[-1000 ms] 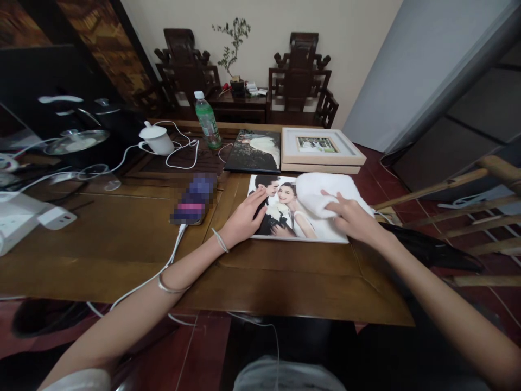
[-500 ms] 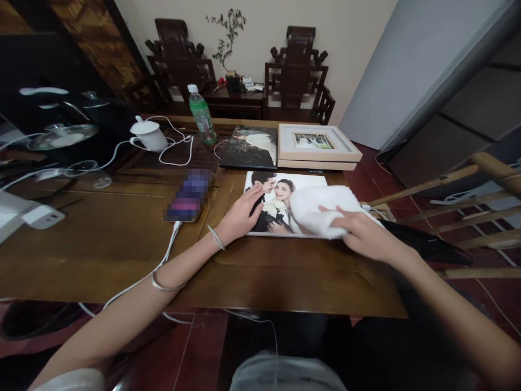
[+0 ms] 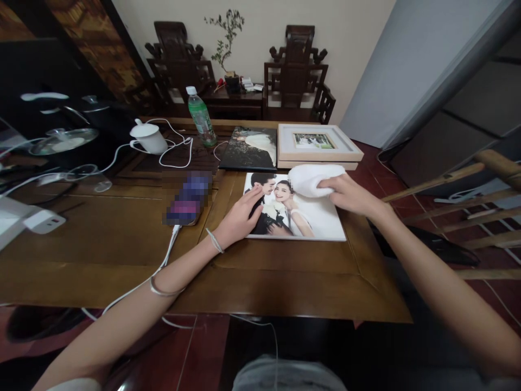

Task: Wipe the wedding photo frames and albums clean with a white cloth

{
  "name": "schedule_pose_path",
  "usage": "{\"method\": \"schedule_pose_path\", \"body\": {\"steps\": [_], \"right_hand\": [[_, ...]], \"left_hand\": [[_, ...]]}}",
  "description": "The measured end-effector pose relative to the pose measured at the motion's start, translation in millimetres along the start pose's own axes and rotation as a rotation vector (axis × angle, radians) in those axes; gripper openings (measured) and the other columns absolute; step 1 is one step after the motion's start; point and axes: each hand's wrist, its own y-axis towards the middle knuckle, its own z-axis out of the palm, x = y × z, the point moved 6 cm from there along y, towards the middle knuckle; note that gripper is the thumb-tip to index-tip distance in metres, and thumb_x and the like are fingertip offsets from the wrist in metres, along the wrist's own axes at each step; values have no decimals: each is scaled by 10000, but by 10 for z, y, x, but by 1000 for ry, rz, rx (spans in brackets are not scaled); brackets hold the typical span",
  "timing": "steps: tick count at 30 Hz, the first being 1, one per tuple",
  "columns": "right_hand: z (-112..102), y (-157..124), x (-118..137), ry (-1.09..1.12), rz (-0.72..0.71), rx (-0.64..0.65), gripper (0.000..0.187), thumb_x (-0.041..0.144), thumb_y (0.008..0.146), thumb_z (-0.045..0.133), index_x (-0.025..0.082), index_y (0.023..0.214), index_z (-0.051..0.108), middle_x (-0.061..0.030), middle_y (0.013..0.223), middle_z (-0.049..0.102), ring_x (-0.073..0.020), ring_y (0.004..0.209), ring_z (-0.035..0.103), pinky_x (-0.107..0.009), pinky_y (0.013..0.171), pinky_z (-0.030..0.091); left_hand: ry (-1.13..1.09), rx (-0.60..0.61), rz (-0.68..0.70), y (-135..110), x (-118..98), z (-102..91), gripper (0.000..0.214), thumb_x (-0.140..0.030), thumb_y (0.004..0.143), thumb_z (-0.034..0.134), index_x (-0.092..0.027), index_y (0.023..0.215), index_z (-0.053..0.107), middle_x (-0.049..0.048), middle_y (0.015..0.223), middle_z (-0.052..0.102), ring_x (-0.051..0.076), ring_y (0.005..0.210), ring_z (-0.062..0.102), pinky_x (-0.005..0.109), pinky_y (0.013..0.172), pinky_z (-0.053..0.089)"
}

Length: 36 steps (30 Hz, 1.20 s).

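Note:
A photo panel (image 3: 321, 222) with a couple's portrait lies flat on the wooden table in front of me. My left hand (image 3: 241, 214) rests on its left side, fingers stretched out flat. My right hand (image 3: 350, 194) grips a bunched white cloth (image 3: 312, 180) over the panel's upper right part. The cloth covers the panel's far right edge there. Behind the panel lie a dark photo panel (image 3: 248, 155) and a pale wooden picture frame (image 3: 319, 155) on top of another frame.
Left of my left hand lies a phone (image 3: 188, 198) with a white charging cable (image 3: 169, 247). A green-labelled bottle (image 3: 201, 117), a white lidded cup (image 3: 150, 137) and a glass-lidded pot (image 3: 65, 142) stand farther back. A wooden chair (image 3: 480, 203) is at right.
My right hand has moved the cloth away from me and slightly left, uncovering the lower right of the photo panel. My left hand stays in place.

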Motion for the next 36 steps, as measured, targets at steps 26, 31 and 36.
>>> {"method": "schedule_pose_path", "body": {"steps": [26,31,36], "right_hand": [[143,435,94,-2,-61,-18,479,17,609,380,145,944,697,-66,959,726,-212,878,635,-293,799,435],[274,197,288,-68,-31,17,507,-14,619,379,149,985,690,-86,971,724,-226,891,653,-352,836,468],[432,-474,807,-150,-64,27,527,-55,626,395,161,1017,675,-141,1267,610,-289,1254,498,-552,1052,350]], "left_hand": [[-35,-20,-3,-1,21,-8,422,-283,950,405,-124,1333,487,138,1465,421,239,1384,348,455,1156,273],[-31,-30,11,-6,30,-2,422,-269,949,411,-131,1344,470,142,1465,419,237,1384,348,474,1148,285],[-17,-47,22,-3,37,7,409,-265,949,404,-143,1332,478,136,1441,455,231,1375,364,475,1139,302]]}}
